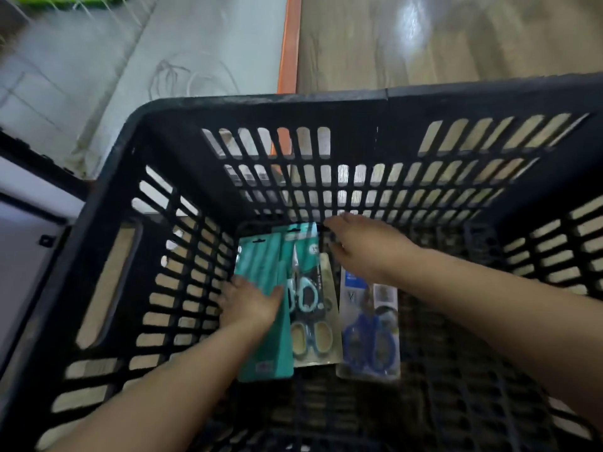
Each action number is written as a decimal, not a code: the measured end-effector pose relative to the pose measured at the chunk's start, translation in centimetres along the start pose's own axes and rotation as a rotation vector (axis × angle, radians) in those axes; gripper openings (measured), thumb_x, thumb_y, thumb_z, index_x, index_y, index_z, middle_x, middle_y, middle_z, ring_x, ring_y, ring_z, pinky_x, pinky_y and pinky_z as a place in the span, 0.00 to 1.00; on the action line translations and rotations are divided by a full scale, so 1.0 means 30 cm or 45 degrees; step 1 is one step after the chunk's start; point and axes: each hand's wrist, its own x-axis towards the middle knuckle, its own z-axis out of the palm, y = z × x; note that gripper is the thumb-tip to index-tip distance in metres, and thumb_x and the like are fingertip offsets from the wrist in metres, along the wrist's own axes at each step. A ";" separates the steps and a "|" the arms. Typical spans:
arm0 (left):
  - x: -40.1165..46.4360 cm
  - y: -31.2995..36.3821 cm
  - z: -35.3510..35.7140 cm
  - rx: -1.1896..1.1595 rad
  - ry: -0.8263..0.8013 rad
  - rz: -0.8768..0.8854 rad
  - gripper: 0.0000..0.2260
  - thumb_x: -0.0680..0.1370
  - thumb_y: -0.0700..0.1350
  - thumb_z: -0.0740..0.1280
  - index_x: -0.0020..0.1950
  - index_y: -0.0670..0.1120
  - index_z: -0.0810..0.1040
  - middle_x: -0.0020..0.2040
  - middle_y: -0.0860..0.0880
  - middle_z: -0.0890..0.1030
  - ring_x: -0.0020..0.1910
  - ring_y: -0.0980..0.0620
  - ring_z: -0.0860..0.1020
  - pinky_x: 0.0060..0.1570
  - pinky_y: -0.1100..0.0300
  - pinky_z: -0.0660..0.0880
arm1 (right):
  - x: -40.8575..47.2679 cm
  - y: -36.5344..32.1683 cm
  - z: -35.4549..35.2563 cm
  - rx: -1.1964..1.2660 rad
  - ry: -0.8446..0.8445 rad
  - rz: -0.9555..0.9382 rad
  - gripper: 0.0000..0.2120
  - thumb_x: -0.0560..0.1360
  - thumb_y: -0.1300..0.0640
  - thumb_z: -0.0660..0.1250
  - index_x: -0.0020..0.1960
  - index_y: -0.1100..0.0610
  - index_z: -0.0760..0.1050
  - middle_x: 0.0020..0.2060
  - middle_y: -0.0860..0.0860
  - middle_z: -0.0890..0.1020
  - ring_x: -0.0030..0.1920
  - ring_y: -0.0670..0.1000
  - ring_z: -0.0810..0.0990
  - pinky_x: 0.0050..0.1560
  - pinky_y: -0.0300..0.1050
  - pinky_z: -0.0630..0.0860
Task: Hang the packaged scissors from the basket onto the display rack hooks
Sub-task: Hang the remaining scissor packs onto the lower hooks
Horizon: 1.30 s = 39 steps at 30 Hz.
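Both my arms reach down into a black slotted basket [107, 197]. On its floor lie several scissors packs. My left hand [249, 305] grips the near part of a teal pack [261, 259] that lies face down at the left. Beside it is a teal-carded pack with light-blue-handled scissors [303, 272], over a pack with cream-handled scissors [313, 340]. A blue-handled scissors pack [370, 340] lies to the right. My right hand [362, 246] is at the far top corner of the middle pack, fingers curled downward; whether it holds the pack is unclear.
The basket stands on a wood-look floor [456, 40]. An orange strip [288, 44] borders a pale grey base [195, 44] at the upper left. A white panel with a dark frame [29, 203] is at the left. No display hooks are in view.
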 end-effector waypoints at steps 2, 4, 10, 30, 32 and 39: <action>0.025 0.002 0.008 0.060 -0.013 0.019 0.38 0.77 0.60 0.61 0.75 0.38 0.50 0.75 0.39 0.56 0.74 0.39 0.56 0.69 0.50 0.60 | 0.014 -0.011 0.011 0.019 -0.001 0.016 0.17 0.81 0.52 0.54 0.68 0.57 0.64 0.58 0.54 0.73 0.53 0.54 0.73 0.46 0.45 0.67; 0.043 -0.007 0.021 0.127 -0.018 0.050 0.37 0.78 0.60 0.60 0.75 0.38 0.51 0.74 0.39 0.58 0.73 0.39 0.57 0.69 0.50 0.60 | 0.029 -0.027 0.032 0.070 -0.035 0.015 0.16 0.80 0.52 0.54 0.65 0.58 0.65 0.56 0.54 0.72 0.48 0.52 0.71 0.44 0.44 0.67; 0.036 -0.051 0.037 0.082 0.069 0.172 0.20 0.79 0.45 0.60 0.68 0.38 0.63 0.66 0.39 0.67 0.64 0.39 0.69 0.61 0.51 0.69 | -0.031 -0.043 0.112 0.177 -0.148 0.125 0.15 0.79 0.52 0.56 0.64 0.56 0.67 0.56 0.54 0.73 0.56 0.56 0.74 0.51 0.48 0.73; 0.096 0.015 -0.122 -0.807 0.039 0.239 0.14 0.79 0.47 0.64 0.59 0.40 0.79 0.56 0.42 0.81 0.56 0.43 0.78 0.55 0.57 0.72 | 0.008 -0.256 0.282 0.922 -0.112 0.634 0.08 0.73 0.56 0.70 0.51 0.57 0.77 0.51 0.54 0.81 0.51 0.55 0.80 0.45 0.41 0.73; 0.100 0.004 -0.130 -0.838 0.039 0.231 0.14 0.79 0.47 0.64 0.60 0.39 0.78 0.57 0.42 0.80 0.56 0.44 0.77 0.52 0.59 0.71 | 0.019 -0.256 0.289 0.910 -0.125 0.682 0.04 0.74 0.57 0.68 0.42 0.55 0.73 0.48 0.55 0.80 0.47 0.55 0.79 0.41 0.40 0.69; 0.080 0.013 -0.143 -0.911 0.030 0.242 0.13 0.80 0.45 0.63 0.60 0.39 0.77 0.56 0.44 0.80 0.47 0.52 0.74 0.47 0.61 0.68 | 0.042 -0.235 0.290 1.082 -0.164 0.822 0.12 0.75 0.61 0.66 0.34 0.56 0.69 0.38 0.53 0.76 0.43 0.55 0.79 0.41 0.44 0.77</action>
